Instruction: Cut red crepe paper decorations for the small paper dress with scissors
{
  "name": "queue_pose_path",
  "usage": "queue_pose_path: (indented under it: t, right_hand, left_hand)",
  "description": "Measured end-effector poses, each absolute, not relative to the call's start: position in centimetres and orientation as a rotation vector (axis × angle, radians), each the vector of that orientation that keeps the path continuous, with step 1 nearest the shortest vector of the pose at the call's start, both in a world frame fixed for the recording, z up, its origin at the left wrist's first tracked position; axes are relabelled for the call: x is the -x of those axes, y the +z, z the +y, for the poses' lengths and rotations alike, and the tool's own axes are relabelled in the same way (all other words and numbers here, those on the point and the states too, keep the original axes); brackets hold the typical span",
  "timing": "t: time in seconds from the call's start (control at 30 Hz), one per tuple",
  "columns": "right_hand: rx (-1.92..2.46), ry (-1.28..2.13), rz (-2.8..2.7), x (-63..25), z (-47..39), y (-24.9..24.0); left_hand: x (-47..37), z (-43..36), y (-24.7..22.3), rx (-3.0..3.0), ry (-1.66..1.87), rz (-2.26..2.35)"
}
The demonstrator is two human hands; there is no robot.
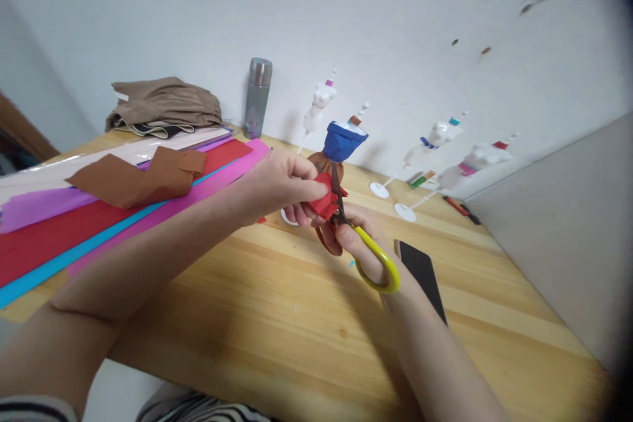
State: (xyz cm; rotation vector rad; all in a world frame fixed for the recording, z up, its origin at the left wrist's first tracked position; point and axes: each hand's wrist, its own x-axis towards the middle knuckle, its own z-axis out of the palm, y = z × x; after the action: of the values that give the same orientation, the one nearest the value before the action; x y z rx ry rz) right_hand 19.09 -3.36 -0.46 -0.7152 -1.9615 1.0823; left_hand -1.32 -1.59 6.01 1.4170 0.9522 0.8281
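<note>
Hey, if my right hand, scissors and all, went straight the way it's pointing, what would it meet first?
Likely the red paper pinched in your left hand; the scissors in your right hand have their blades at it, though exact depth is unclear.

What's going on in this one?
A person is working over a wooden table with both hands. The left hand pinches a folded red piece; the right hand holds yellow-handled scissors, their blades at that piece. Just behind stands a dress form in a blue top and brown lower part. Three more white dress forms stand near the wall, and coloured sheets lie on the left.
</note>
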Motion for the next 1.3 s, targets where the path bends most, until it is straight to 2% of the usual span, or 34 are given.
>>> queue_pose_path:
  t: [1.3]
  right_hand:
    - [0.800, 1.191, -1.864, -18.78, -3.60, -0.94]
  left_hand:
    - [1.44, -1.53, 5.88, -1.433, 0.821, 0.948]
